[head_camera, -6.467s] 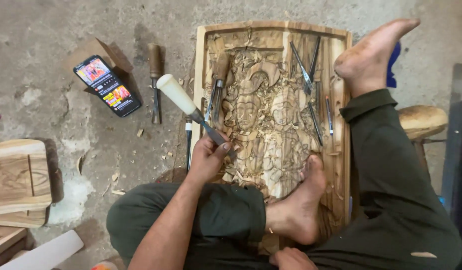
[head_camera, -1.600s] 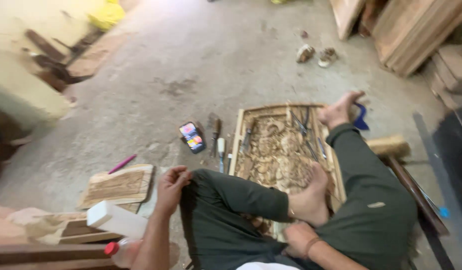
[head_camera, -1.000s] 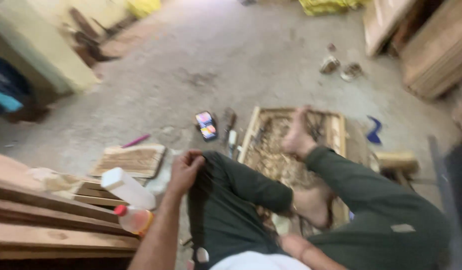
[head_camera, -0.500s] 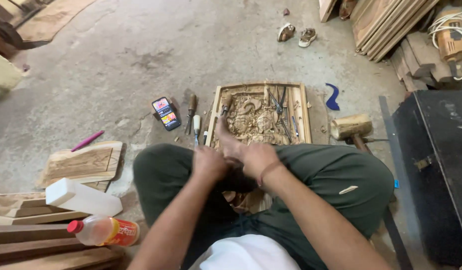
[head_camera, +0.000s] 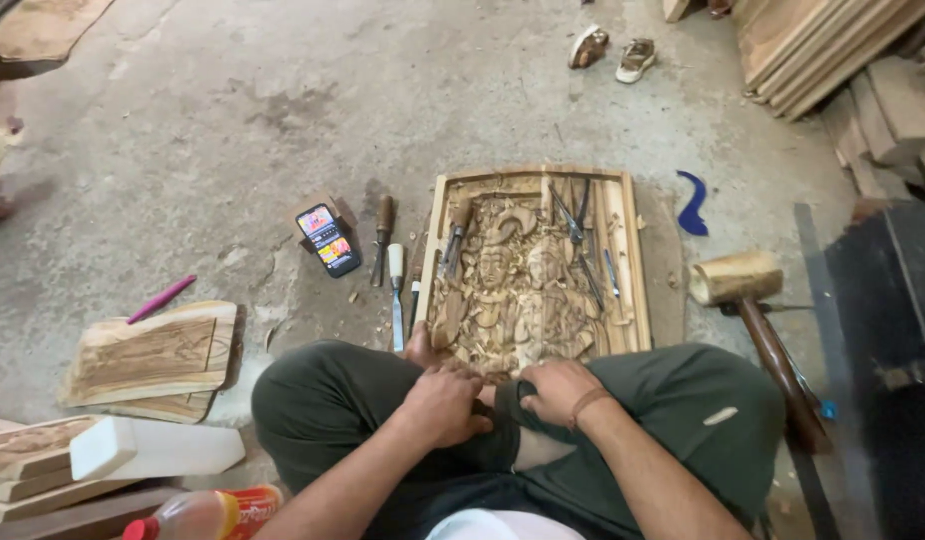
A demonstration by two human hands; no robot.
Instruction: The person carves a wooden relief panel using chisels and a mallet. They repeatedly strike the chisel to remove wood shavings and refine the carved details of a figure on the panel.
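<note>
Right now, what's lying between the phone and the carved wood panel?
In the head view, chisels lie on the concrete between the phone and the carved panel.

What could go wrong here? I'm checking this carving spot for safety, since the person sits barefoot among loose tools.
Chisels lie loose on the floor close to the bare foot and knee, so shifting the legs might catch an edge. More tools rest on the carved panel and could scratch it. The mallet beside the right leg might get kicked.
</note>
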